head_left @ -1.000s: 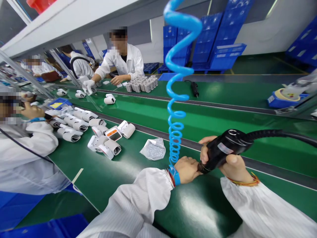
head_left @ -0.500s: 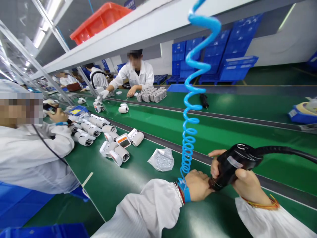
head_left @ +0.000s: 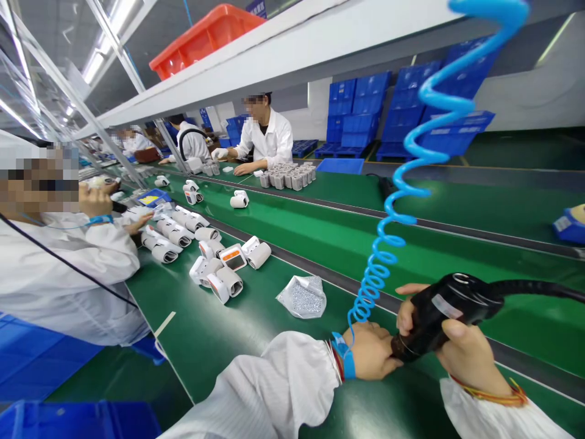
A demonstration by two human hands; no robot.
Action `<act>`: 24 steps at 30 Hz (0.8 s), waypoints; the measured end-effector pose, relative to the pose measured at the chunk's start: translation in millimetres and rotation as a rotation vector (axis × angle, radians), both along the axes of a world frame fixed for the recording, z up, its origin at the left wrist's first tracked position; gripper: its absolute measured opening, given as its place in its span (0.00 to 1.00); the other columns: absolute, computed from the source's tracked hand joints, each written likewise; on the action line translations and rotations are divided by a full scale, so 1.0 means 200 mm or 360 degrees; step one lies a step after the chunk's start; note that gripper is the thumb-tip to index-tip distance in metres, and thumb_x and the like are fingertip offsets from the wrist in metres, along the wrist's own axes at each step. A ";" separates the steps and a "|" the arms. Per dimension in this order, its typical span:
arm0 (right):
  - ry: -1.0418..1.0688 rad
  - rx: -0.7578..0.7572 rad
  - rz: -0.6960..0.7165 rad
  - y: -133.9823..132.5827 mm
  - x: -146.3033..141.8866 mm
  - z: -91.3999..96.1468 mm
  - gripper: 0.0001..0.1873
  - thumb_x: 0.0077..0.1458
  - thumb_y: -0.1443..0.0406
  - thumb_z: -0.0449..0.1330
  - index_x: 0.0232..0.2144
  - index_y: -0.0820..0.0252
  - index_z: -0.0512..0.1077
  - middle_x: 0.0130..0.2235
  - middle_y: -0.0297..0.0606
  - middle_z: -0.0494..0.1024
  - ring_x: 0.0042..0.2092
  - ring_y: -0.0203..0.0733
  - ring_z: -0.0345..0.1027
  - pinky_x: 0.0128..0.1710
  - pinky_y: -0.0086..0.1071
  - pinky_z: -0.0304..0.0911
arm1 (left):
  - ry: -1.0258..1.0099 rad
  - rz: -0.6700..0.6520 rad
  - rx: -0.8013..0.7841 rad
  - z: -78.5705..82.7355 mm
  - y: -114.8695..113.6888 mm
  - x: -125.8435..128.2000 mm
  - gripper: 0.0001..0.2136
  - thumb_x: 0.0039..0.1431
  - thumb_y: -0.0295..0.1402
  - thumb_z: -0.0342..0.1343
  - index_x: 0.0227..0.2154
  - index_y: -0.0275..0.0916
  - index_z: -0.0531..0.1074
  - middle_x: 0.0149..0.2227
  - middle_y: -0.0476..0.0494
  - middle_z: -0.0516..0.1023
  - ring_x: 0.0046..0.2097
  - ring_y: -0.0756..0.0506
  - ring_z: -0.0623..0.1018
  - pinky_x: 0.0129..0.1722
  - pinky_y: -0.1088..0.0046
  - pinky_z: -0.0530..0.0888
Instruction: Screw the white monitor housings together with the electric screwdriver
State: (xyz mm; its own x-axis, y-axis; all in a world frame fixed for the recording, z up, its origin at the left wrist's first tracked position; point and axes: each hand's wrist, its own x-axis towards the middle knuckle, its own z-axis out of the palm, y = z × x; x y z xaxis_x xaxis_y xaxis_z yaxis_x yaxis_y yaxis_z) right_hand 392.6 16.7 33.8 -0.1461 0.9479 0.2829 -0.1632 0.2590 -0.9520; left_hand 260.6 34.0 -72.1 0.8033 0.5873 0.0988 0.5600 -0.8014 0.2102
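My right hand is wrapped round a black electric screwdriver whose thick black cable runs off to the right. Its tip points down-left into my left hand, whose fingers are curled at the tip; what they hold is hidden. A blue wrist strap on my left wrist joins a blue coiled cord rising to the top right. A silver bag of small parts lies left of my hands. Further left sit several white and grey devices.
A green conveyor belt runs diagonally across the bench. A person in white sits close at the left. Other workers sit across the belt beside a cluster of grey parts. Blue crates stack behind; an orange bin rests on the overhead shelf.
My view has swung up and to the left, so everything sits lower and further right in frame. My hands stay together on the screwdriver. The person at the left has reached a hand out.
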 end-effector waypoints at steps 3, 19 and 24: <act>0.0010 0.0023 -0.0050 0.00 0.00 0.00 0.30 0.45 0.42 0.59 0.41 0.58 0.69 0.21 0.37 0.70 0.21 0.41 0.64 0.20 0.35 0.63 | -0.0005 0.0000 0.0005 -0.01 0.00 0.00 0.19 0.63 0.46 0.50 0.45 0.35 0.70 0.41 0.41 0.78 0.43 0.41 0.78 0.41 0.65 0.72; 0.0007 -0.0011 -0.0037 0.00 -0.02 0.03 0.33 0.42 0.40 0.61 0.39 0.59 0.69 0.21 0.38 0.70 0.20 0.40 0.63 0.19 0.33 0.61 | 0.0018 0.0026 -0.0069 0.03 -0.01 0.00 0.19 0.63 0.46 0.50 0.48 0.36 0.69 0.42 0.40 0.78 0.43 0.40 0.78 0.40 0.65 0.71; -0.0012 -0.0007 -0.0058 0.00 -0.02 0.04 0.33 0.41 0.40 0.61 0.39 0.58 0.68 0.20 0.37 0.70 0.20 0.40 0.63 0.18 0.33 0.61 | 0.0011 0.0010 -0.0074 0.02 0.00 0.00 0.19 0.63 0.47 0.51 0.48 0.36 0.69 0.42 0.41 0.78 0.43 0.39 0.78 0.40 0.64 0.72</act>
State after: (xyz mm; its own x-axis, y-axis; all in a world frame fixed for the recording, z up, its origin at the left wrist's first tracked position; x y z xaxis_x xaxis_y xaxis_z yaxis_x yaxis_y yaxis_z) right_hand 388.5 16.2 40.9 -0.1135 0.9540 0.2776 -0.1463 0.2603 -0.9544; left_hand 259.6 33.1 -67.6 0.8000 0.5964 0.0657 0.5668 -0.7871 0.2435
